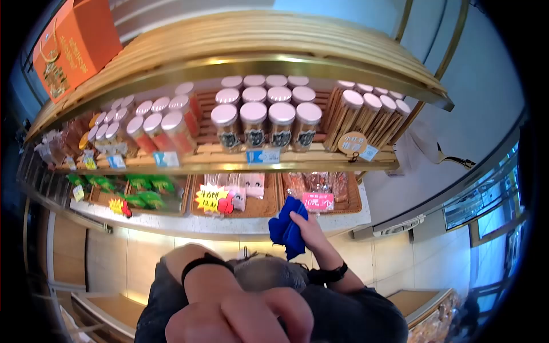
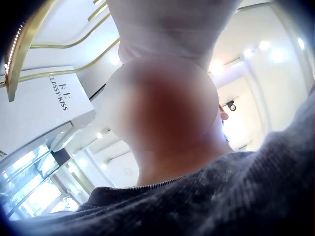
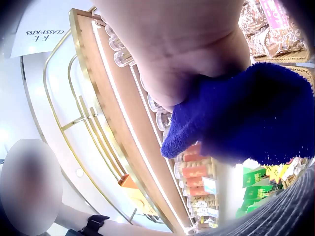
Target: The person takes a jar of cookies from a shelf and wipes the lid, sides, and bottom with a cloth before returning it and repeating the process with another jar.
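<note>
My right hand (image 1: 307, 227) grips a bunched blue cloth (image 1: 287, 227) in front of the counter's edge, with the thumb lying across it. Towelling fuzz shows along the edges of that cloth (image 3: 256, 115) in the right wrist view. The left hand (image 1: 246, 317) is raised close under the head camera, knuckles bent. Its fingertips are out of sight, so I cannot tell whether it holds anything. In the left wrist view only the palm side near the wrist (image 2: 172, 29) shows, up by the blurred face.
A slatted wooden shelf (image 1: 274, 43) with a brass edge spans the front. Lidded jars (image 1: 253, 117) line the level beneath it. Lower, wicker baskets (image 1: 274, 203) of packets stand on a white counter (image 1: 154, 223). An orange gift bag (image 1: 77, 48) sits top left.
</note>
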Tool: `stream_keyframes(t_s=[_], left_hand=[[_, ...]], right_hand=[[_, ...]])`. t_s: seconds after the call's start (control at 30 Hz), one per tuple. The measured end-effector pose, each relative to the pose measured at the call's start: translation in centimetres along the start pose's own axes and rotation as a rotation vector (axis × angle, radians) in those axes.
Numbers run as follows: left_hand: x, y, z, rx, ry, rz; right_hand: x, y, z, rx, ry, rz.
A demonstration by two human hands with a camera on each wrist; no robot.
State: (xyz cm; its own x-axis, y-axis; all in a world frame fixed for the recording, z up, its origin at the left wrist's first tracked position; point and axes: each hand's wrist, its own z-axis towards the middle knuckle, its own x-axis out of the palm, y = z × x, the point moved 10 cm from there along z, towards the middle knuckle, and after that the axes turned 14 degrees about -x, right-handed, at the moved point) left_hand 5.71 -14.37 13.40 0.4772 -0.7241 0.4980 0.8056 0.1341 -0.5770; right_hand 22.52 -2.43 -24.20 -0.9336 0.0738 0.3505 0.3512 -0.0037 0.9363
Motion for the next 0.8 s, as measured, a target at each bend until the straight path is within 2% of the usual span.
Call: stream_keyframes(t_s=[0.03,0.13,0.2,0.23,0.3,0.33,0.4,0.53,0.6,0.63,0.67,0.7,0.73,0.77,0.8], left_hand=[[1.1,-0.2,1.4,0.002,-0.002,0.001],[1.7,0.5,-0.2,0.056,-0.064,0.007],[2.2,0.9,-0.7,0.102,-0.048,-0.018],[2.9,0.2,-1.2,0.101,-0.055,-0.020],[3.0,0.7,-2.2,-0.217,-0.278,0.222],[2.5,1.8,-1.4,-0.218,-0.283,0.225],[4.7,1.3,-0.2,0.191,0.120,0.167],[5.1,2.9,-0.8,0.229,0.043,0.162],[6.0,3.7,-0.9,0.341,0.246,0.240],[6.4,3.6,-0.2,0.351,0.274,0.249],[6.5,4.7,1.6,0.201,0.235,0.381],[6.1,5.7,3.3,0.057,0.196,0.515],[5.3,7.2,4.4,0.014,0.314,0.732],[3.4,8.0,6.1,0.036,0.102,0.978],[1.2,9.3,8.5,0.043,0.095,1.104]], right_hand=[[0.4,0.2,0.0,0.015,0.049,0.014],[1.1,0.4,0.2,0.093,0.098,0.023],[0.9,1.4,0.5,-0.011,0.081,0.030],[0.5,1.4,0.4,-0.004,0.080,0.029],[0.5,0.8,0.3,0.039,0.149,0.035],[0.5,0.8,0.2,0.032,0.183,0.046],[0.5,1.2,-0.2,0.032,0.190,0.066],[-0.4,1.8,-0.4,0.032,0.199,0.108],[-1.4,1.8,-0.6,0.029,0.204,0.164],[-1.5,2.1,-0.7,0.031,0.208,0.216],[-2.4,2.6,-1.2,0.055,0.154,0.206],[-4.0,-0.2,-0.5,0.053,0.180,0.279],[-4.3,0.5,-1.2,0.076,0.196,0.396],[-4.4,1.2,-1.9,0.097,0.214,0.512],[-5.1,1.3,-1.6,0.114,0.149,0.627]])
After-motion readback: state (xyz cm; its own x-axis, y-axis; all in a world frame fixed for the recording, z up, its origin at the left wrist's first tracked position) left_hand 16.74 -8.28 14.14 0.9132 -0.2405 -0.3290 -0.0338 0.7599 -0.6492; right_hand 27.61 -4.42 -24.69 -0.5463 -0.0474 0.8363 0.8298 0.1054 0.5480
